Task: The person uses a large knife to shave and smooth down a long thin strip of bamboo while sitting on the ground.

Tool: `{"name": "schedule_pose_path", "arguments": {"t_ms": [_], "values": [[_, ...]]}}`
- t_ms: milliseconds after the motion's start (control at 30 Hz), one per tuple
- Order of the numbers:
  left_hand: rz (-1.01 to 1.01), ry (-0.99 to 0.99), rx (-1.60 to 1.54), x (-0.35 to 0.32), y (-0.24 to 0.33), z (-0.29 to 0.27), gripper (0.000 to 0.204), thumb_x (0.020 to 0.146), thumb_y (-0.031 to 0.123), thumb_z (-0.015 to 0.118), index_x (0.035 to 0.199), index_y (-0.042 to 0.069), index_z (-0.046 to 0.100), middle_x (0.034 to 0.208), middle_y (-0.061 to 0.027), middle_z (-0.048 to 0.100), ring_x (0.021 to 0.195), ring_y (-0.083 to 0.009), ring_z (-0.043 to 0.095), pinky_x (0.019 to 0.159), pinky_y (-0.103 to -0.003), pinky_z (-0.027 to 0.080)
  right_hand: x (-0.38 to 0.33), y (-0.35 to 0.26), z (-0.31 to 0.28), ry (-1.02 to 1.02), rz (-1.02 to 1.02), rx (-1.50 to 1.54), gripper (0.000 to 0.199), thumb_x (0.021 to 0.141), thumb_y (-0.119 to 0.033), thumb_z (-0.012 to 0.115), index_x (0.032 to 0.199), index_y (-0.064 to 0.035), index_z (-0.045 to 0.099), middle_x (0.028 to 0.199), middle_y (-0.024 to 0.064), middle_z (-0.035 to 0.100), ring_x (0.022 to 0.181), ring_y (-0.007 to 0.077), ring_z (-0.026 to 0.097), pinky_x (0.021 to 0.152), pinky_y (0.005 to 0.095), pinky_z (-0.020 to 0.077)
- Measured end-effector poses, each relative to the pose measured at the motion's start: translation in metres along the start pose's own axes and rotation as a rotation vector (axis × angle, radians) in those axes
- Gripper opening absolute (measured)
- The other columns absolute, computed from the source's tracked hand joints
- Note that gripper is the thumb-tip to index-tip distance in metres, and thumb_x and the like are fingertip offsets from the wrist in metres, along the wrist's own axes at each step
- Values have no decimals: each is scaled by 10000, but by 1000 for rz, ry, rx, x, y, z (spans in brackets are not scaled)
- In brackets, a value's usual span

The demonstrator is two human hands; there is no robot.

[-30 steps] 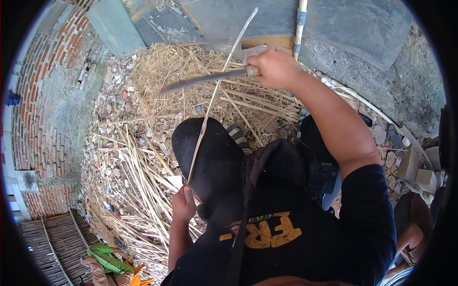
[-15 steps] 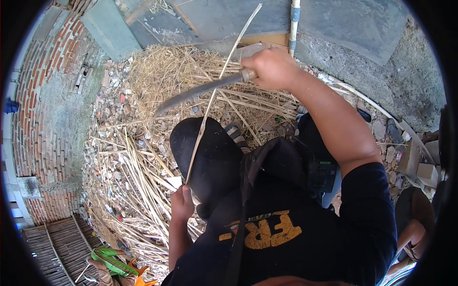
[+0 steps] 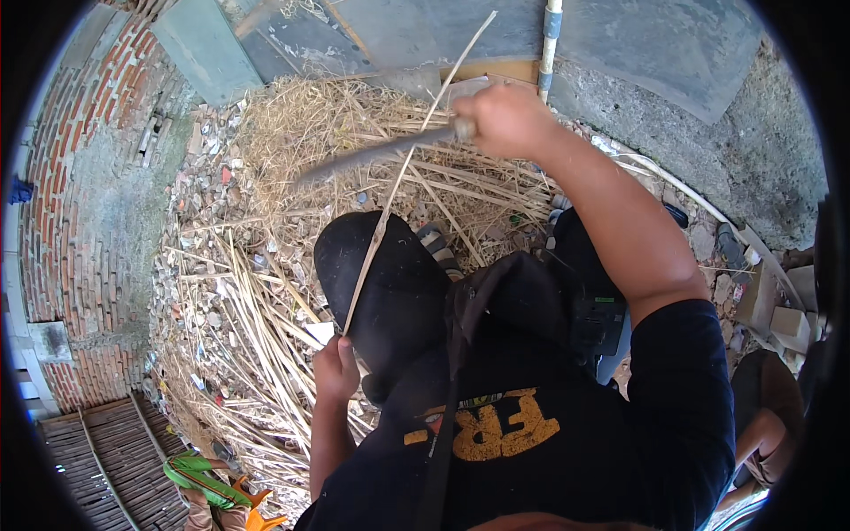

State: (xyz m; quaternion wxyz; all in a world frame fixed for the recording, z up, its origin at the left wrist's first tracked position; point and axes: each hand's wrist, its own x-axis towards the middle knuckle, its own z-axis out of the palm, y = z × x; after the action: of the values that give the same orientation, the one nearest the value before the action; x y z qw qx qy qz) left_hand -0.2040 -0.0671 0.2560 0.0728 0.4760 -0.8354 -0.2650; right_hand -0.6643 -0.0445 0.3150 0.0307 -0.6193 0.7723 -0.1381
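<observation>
Over strewn straw point(image 3: 266, 292), two hands point(image 3: 505, 119) hold one knife point(image 3: 372, 155), one cane strip point(image 3: 398, 186).

A heap of straw point(image 3: 292, 292) lies on the ground ahead, a brick wall point(image 3: 66, 221) to its left, a pipe point(image 3: 551, 40) standing behind it.

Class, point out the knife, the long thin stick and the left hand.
knife point(image 3: 372, 155), head view, middle of the blurred blade
long thin stick point(image 3: 398, 181), head view, mid-length
left hand point(image 3: 336, 370), head view, back of the hand
</observation>
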Motion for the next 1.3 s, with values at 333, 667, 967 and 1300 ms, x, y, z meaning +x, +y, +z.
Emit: {"name": "schedule_pose_path", "arguments": {"t_ms": [333, 667, 967, 1300], "values": [[-7, -24, 28, 0, -4, -8, 560, 1038, 443, 357, 797, -19, 562, 613, -230, 555, 613, -432, 586, 557, -490, 422, -4, 23, -5, 86, 2, 8, 287, 728, -116, 646, 1013, -129, 676, 849, 154, 695, 842, 335, 685, 759, 471, 555], [69, 20, -47, 1, -3, -2, 565, 1059, 451, 333, 750, 8, 501, 555, -72, 447, 525, -173, 420, 501, -370, 332, 0, 51, -3, 271, 159, 101, 218, 718, -118, 654, 935, -101, 652, 833, 140, 694, 791, 345, 685, 727, 460, 558], [39, -16, -133, 1, -10, 2, 552, 1063, 439, 336, 729, 25, 482, 581, -12, 414, 549, -117, 383, 504, -327, 307, 6, 67, 9, 235, 121, 102, 354, 738, -155, 671, 1087, -99, 674, 862, 163, 706, 778, 348, 681, 708, 446, 550], [-36, -59, -277, -1, 4, 3, 514, 1063, 409, 324, 803, 14, 527, 633, -32, 490, 590, -134, 454, 545, -318, 357, -5, 73, -13, 282, 294, 655, 274, 774, -179, 706, 1006, -43, 654, 655, 51, 591, 541, 127, 543, 511, 318, 437]]}}
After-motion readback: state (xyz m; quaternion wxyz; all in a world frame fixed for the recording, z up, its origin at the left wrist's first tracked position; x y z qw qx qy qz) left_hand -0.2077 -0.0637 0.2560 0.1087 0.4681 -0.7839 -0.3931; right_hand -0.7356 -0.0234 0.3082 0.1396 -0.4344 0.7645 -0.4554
